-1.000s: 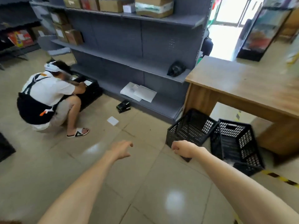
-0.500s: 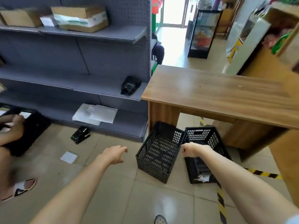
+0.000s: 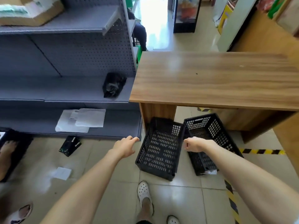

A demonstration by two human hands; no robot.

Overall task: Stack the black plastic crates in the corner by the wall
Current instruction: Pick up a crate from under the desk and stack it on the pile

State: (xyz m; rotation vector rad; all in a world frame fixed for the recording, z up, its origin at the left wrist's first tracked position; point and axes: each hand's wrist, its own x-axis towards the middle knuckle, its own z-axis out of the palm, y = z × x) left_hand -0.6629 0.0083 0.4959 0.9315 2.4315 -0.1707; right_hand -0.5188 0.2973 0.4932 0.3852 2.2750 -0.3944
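feet: white perforated clog (image 3: 143, 192) on the floor tiles, below and behind both grips; second clog at the bottom edge
left grip (image 3: 125, 147): fingers loosely curled, grasping nothing, in the air just left of the near crate's left wall, not touching it
right grip (image 3: 195, 144): clenched in a loose fist, nothing in it; seen over the gap between the two crates, contact with either rim cannot be told
near crate (image 3: 159, 152): black plastic, lattice walls and bottom, open side up, empty; on the floor between the two grips, far end under the edge of the wooden surface (image 3: 215, 80)
second crate (image 3: 208, 135): same black lattice type, just right of the right grip, close beside the first, skewed to it; scrap of white paper at its near corner
task state: neither crate lifted, not stacked; judged to be reaching in for the first pick-up
risk 1: crates angled to each other, so one dropped in skewed would likely jam on the rim instead of nesting
risk 2: far ends sit under the surface overhang, so a straight-up lift could knock its underside; probably needs pulling toward the feet first
risk 3: small black box (image 3: 70, 145) and loose paper on the floor left of the left grip, slip hazard while carrying
far: grey shelving (image 3: 64, 88) beyond the left grip, black bag on a shelf
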